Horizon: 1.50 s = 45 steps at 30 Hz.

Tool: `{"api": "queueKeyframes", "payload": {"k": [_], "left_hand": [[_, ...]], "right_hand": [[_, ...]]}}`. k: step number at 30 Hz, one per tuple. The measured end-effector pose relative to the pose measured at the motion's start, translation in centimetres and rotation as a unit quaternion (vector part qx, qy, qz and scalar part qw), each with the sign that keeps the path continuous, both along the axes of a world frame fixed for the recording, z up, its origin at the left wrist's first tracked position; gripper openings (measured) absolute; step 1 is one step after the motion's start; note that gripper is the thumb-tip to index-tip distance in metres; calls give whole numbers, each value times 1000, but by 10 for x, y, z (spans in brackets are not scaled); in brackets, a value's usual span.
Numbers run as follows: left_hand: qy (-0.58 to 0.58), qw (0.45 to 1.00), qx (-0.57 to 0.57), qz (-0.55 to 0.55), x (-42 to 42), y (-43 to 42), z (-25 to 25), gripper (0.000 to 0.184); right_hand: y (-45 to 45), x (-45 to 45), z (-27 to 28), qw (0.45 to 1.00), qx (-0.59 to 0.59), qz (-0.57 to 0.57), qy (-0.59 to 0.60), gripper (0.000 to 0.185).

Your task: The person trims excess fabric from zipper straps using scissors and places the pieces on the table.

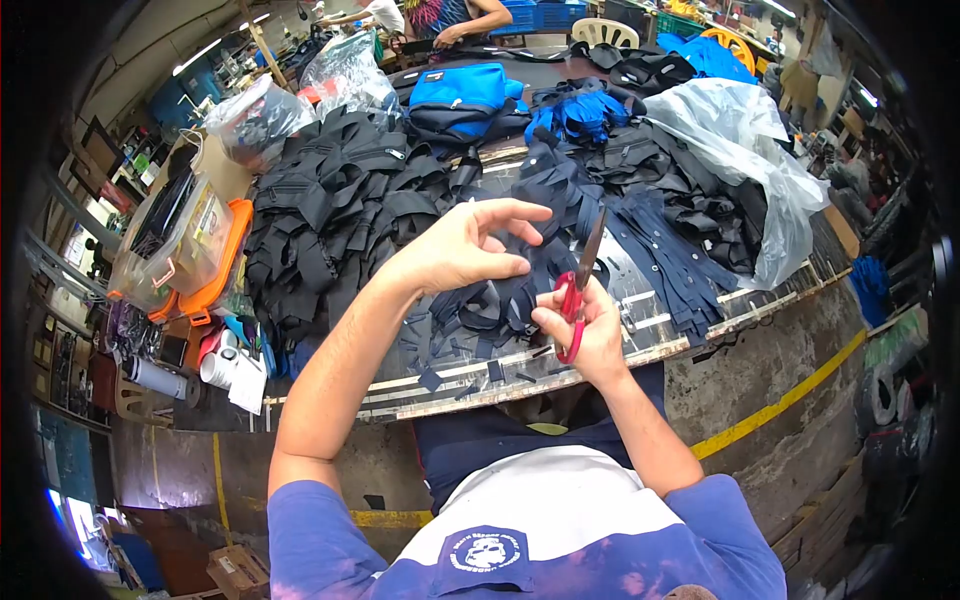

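Observation:
My right hand (597, 335) grips a pair of scissors (591, 252) by the red handles, with the blades pointing up and away from me. To its left, my left hand (465, 248) hovers over the table with fingers curved and thumb apart; nothing shows between them. Beneath and beyond both hands lie navy fabric strips (562, 190), with more navy strips with light snaps (672, 262) to the right. Small dark fabric scraps (431, 380) are scattered by the table's near edge. Left of my left hand is a large heap of black zippered fabric pieces (330, 205).
A blue and black bag (458, 95) stands toward the back. Clear plastic sheeting (735, 130) covers part of a black pile on the right. A clear bin with an orange lid (190, 235) is at left. Another person (460, 25) is across the table.

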State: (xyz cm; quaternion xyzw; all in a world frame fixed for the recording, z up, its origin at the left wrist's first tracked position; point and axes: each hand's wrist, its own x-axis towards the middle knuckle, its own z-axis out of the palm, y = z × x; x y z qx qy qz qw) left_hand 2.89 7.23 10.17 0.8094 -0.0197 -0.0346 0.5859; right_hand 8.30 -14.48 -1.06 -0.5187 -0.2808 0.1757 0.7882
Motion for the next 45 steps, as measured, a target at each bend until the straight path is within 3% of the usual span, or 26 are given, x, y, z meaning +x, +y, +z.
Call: {"api": "queueKeyframes", "payload": {"k": [1,3,4,5,6,8,9,11,12,14,19,22,26,45], "left_hand": [[-1,1000,1,-1,0,-2,1,76],[-5,988,-150,30,-1,-8,1,73],[-6,973,-225,45,-3,-11,0,72],[-6,973,-225,44,-6,-13,-2,72],[-21,961,-273,29,-9,-15,-6,64],[-49,928,-370,-2,-12,-17,-14,49],[-49,928,-370,-3,-11,-19,-17,49],[-58,962,-252,83,-8,-26,-25,35],[-62,971,-191,126,-7,-27,-28,28],[-47,970,-190,147,-5,-19,-33,24],[-24,968,-148,202,-3,-16,-25,15],[-44,969,-123,209,-2,-19,-24,14],[-81,968,-123,205,4,-23,-33,13],[-91,964,-126,216,7,-28,-43,12]], "right_hand": [[3,4,1,999,10,17,28,28],[6,16,6,998,20,33,54,27],[4,24,10,989,45,105,95,25],[3,32,13,972,70,177,135,24],[2,36,14,948,95,247,175,23],[3,37,13,939,96,257,208,23],[3,38,13,928,96,269,240,24],[4,36,13,915,92,282,273,25],[7,32,12,938,63,241,239,25],[10,24,12,973,9,155,169,25],[-9,32,-25,984,-79,148,65,33],[-16,26,-34,981,-80,177,-21,58],[-15,23,-40,977,-89,194,-17,49],[-4,15,-37,984,-106,139,-16,42]]}}
